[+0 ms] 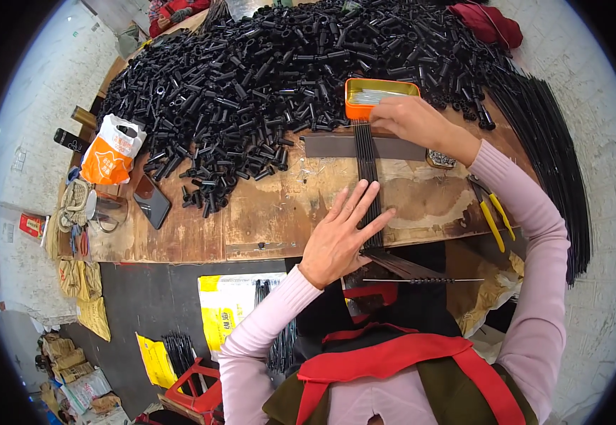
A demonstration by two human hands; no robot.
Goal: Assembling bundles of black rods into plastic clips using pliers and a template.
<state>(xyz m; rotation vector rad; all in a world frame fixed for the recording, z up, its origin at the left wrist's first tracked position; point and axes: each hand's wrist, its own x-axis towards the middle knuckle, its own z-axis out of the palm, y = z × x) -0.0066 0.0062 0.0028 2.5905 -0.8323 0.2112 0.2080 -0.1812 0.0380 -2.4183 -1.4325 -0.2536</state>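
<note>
My left hand [343,230] lies with fingers spread over a row of thin black rods [367,152], pressing them to the wooden table near its front edge. The rods run from the orange box toward me and stick out past that edge. At the box, my right hand [415,122] has its fingers drawn together over the near right corner; anything between them is too small to make out. Thin silvery pins [377,96] fill the orange box [360,112]. A slim metal rod [464,280] crosses the ends of the black rods below the edge.
A large heap of black tubular parts [251,78] covers the far table. Yellow-handled pliers [492,219] and a small tin [440,159] lie right, beside long black rods [552,170]. A phone [151,201], glass mug [110,211] and orange-white bag [112,152] stand left. Another person [173,14] sits far left.
</note>
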